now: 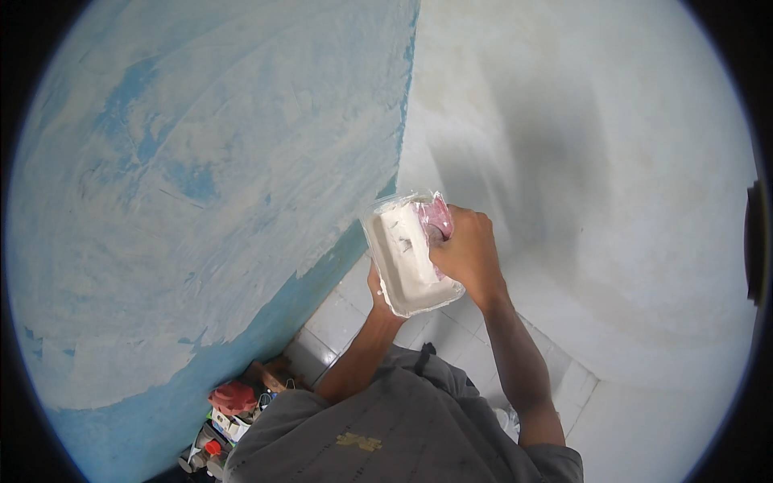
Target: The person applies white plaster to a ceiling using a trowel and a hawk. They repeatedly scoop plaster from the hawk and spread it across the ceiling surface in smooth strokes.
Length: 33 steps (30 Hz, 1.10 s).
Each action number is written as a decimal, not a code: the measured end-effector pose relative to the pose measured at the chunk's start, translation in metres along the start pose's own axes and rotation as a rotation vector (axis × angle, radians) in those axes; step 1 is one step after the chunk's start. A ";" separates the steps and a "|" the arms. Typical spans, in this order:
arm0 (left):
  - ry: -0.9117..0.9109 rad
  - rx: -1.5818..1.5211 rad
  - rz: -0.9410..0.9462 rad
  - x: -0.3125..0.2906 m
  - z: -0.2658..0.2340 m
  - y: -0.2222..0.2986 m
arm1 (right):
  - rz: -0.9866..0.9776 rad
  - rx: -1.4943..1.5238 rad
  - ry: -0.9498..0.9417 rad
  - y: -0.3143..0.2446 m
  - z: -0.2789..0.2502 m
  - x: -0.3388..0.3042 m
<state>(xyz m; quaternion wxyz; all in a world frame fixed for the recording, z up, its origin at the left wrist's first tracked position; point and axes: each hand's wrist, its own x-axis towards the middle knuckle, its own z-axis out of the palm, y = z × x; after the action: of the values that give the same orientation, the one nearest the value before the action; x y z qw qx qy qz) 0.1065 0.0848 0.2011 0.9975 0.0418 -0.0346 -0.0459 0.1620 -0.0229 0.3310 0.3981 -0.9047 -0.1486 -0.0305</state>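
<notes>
A clear rectangular plastic container (pixel 427 304) with white putty in it is held up in front of me. My left hand (pixel 375 283) grips it from below and the left side; most of those fingers are hidden beneath it. Closed around a pink, putty-smeared scraper (pixel 436 214) is my right hand (pixel 473 248), at the container's right side. The scraper's wide face is coated in white putty and lies over the container's opening. Putty also sticks to the container's rim.
To the left stands a blue wall (pixel 193 185) partly covered with white putty, meeting a white wall (pixel 628 201) in a corner. White floor tiles (pixel 334 318) show below. Assorted items, including a red cloth-like bundle (pixel 233 398), lie at the lower left.
</notes>
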 end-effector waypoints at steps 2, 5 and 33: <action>-0.037 0.037 0.041 0.001 0.000 -0.002 | -0.003 0.089 -0.011 -0.009 -0.004 -0.003; -0.046 -0.003 0.006 0.002 -0.004 0.000 | -0.026 -0.011 0.005 -0.003 0.000 0.000; 0.001 0.139 0.056 0.004 0.002 0.000 | -0.085 -0.082 -0.024 -0.003 0.007 0.003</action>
<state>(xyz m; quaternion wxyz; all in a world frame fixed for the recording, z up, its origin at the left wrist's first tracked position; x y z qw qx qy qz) 0.1106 0.0846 0.2033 0.9931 0.1100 -0.0384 -0.0153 0.1634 -0.0153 0.3288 0.3574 -0.9133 -0.1905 -0.0424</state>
